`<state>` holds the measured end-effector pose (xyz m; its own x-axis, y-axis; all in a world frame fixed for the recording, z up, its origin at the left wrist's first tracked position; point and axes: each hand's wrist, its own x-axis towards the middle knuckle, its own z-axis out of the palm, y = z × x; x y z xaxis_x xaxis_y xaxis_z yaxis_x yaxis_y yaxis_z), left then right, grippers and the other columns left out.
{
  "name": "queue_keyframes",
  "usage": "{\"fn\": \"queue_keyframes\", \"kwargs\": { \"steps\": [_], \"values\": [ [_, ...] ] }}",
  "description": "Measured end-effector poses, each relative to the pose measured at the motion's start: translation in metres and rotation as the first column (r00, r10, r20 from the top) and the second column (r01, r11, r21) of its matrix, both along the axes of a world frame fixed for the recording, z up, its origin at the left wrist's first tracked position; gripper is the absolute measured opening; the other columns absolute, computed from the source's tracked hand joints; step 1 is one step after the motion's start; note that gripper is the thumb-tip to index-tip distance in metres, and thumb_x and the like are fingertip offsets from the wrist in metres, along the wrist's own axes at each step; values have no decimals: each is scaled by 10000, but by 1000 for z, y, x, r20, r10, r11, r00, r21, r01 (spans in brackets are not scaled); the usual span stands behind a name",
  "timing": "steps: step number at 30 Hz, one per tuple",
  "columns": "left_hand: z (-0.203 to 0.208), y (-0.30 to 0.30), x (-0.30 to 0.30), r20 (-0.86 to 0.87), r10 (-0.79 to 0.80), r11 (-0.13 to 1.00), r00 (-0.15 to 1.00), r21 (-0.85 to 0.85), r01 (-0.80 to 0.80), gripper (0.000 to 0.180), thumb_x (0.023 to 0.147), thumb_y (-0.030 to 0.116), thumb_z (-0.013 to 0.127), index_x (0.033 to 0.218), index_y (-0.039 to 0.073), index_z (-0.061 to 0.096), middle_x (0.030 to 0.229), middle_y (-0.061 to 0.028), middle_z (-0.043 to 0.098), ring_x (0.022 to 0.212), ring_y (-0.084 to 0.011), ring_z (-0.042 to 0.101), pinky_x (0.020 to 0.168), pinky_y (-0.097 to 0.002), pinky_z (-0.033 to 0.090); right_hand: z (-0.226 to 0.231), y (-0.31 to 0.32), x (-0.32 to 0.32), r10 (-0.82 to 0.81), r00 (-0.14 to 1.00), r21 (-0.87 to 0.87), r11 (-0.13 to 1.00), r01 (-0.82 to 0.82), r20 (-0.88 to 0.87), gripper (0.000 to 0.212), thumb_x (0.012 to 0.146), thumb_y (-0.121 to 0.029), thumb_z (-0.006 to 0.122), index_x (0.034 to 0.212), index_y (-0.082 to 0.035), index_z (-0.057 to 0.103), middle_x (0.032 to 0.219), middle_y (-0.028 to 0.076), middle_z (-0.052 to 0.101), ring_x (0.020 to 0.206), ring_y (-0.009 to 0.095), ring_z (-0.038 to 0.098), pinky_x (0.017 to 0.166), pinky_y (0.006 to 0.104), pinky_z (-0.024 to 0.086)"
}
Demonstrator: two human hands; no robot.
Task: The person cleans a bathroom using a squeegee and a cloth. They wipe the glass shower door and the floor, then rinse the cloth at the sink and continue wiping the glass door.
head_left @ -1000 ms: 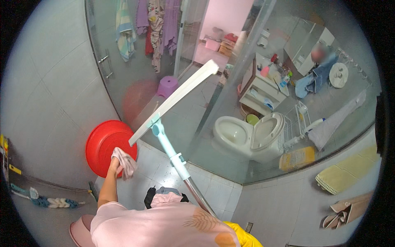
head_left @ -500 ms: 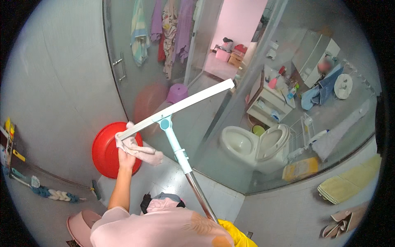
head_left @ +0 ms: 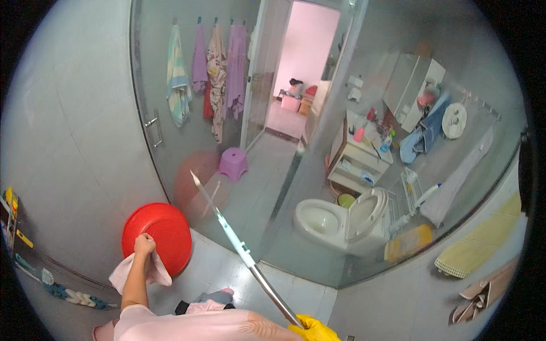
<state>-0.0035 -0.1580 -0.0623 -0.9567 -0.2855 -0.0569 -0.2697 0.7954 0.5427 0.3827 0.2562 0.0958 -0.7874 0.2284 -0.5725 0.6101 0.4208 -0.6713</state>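
My left hand [head_left: 145, 244] is holding a pale pink cloth [head_left: 160, 273]. Its fingers are clenching, with the knuckles facing up, and the cloth is hanging from the fist, showing on both sides of my forearm. The fingertips are folding out of view. In this view the fist is overlapping the near rim of a red basin [head_left: 173, 233]; I cannot tell whether it is touching that rim.

My right hand [head_left: 313, 328] is wearing a yellow glove and is grasping the metal pole of a squeegee [head_left: 244, 254]. The lower edge of the view is cutting off part of this glove. The pole is slanting up and to the left, away from the glove. The squeegee's head is showing its narrow side and is pointing toward the glass [head_left: 307, 250]; I cannot tell whether it is making contact.

The basin is occupying the far left corner of the floor [head_left: 227, 261], just beside the grey wall [head_left: 74, 142]. A heap of clothes [head_left: 206, 304] is lying nearer to me on the floor, well apart from its right corner. My pink shirt [head_left: 210, 327] is partly covering the heap from view.

Beyond the glass, a purple stool [head_left: 233, 165] is standing at the left and a toilet [head_left: 341, 227] at the right. A yellow-green towel [head_left: 478, 238] is hanging on the right wall.
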Motion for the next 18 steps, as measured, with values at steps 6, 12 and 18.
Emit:
{"fn": "queue_keyframes", "kwargs": {
  "steps": [6, 12, 18],
  "values": [
    [-7, -51, -94, -20, -29, 982, 999, 184, 32, 389, 689, 353, 555, 604, -23, 601, 568, -173, 578, 569, -250, 588, 587, -377, 465, -4, -16, -66, 75, 997, 38, 997, -74, -12, 391, 839, -292, 550, 1193, -141, 479, 986, 124, 599, 906, 197, 575, 788, 277, 436],
    [32, -54, -228, -133, -68, 950, 989, 293, 105, 348, 702, 308, 577, 860, 3, 636, 814, -197, 636, 757, -314, 614, 713, -389, 477, -2, -40, -174, 140, 990, 111, 984, -139, -6, 395, 828, -290, 557, 1184, -134, 488, 977, 122, 603, 890, 205, 580, 769, 287, 440],
    [80, -20, -393, -386, -42, 973, 922, 195, 126, 460, 865, 355, 429, 1082, -38, 532, 1040, -274, 557, 994, -415, 525, 863, -429, 424, 4, -73, -288, 153, 988, 190, 969, -155, 23, 398, 818, -288, 565, 1176, -128, 497, 969, 120, 608, 874, 213, 585, 751, 298, 445]
  ]
}}
